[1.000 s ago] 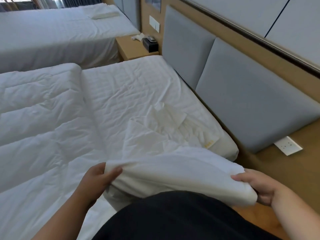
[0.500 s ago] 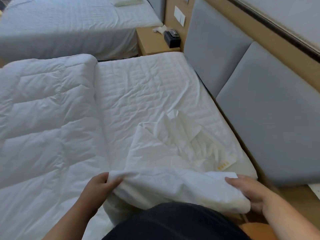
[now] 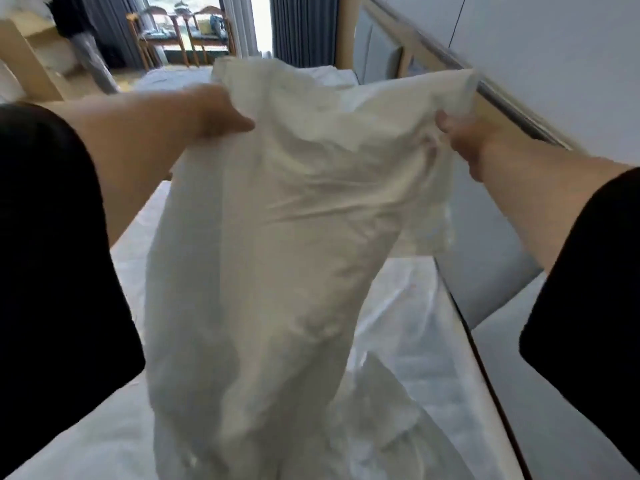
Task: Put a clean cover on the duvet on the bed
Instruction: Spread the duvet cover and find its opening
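Both my arms are raised in front of me, holding up a white duvet cover (image 3: pixel 287 237). My left hand (image 3: pixel 218 114) grips its top edge on the left and my right hand (image 3: pixel 460 140) grips the top edge on the right. The cloth hangs down in a long bunched fold onto the white bed (image 3: pixel 408 358) below. The frame is blurred by motion. The cover and my arms hide the duvet.
Grey padded headboard panels (image 3: pixel 561 393) and a wood-trimmed wall run along the right. A second bed (image 3: pixel 166 79) lies beyond. Dark curtains (image 3: pixel 301 29), wooden chairs (image 3: pixel 207 32) by a bright window, and a person's figure (image 3: pixel 83 32) stand at the far end.
My hands have swung the cover up from waist height to chest height, and my view has tipped up toward the window. The cloth now hangs down instead of lying bunched on the bed.
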Motion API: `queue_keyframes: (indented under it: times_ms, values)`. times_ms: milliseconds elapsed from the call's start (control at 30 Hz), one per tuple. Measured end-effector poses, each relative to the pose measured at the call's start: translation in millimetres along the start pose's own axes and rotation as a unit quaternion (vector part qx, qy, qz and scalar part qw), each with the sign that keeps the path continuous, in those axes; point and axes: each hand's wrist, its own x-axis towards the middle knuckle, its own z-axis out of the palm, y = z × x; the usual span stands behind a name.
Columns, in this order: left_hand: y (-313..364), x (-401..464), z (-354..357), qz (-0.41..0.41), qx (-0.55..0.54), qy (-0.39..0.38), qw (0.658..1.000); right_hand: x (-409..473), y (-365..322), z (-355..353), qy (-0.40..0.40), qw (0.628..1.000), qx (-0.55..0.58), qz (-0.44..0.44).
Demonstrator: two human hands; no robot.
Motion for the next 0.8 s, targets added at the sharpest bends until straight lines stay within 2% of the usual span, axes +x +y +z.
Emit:
queue_keyframes:
  times_ms: [67,167,300,467,567,667,733,800]
  values:
    - [9,13,7,0.011,0.055,-0.011,0.998,24,-7,6,0.011,0.999,-0.048,0.004]
    - [-4,-7,72,-0.002,0.066,-0.017,0.998,25,41,41,-0.053,0.994,-0.093,0.011]
    - [-37,-37,185,-0.028,0.044,-0.119,0.992,-12,131,97,-0.14,0.979,-0.139,0.051]
    - [-46,-120,323,-0.02,-0.032,-0.271,0.962,-90,262,144,-0.214,0.942,-0.218,0.141]
    - [-41,-210,394,-0.026,-0.069,-0.364,0.929,-154,349,150,-0.239,0.895,-0.284,0.248]
    - [-37,-298,442,-0.057,-0.095,-0.452,0.885,-212,425,138,-0.224,0.834,-0.363,0.349]
    - [-37,-346,465,-0.083,-0.097,-0.495,0.86,-239,465,127,-0.191,0.805,-0.408,0.386]
    - [-38,-382,483,-0.108,-0.093,-0.51,0.848,-253,494,117,-0.175,0.781,-0.457,0.388]
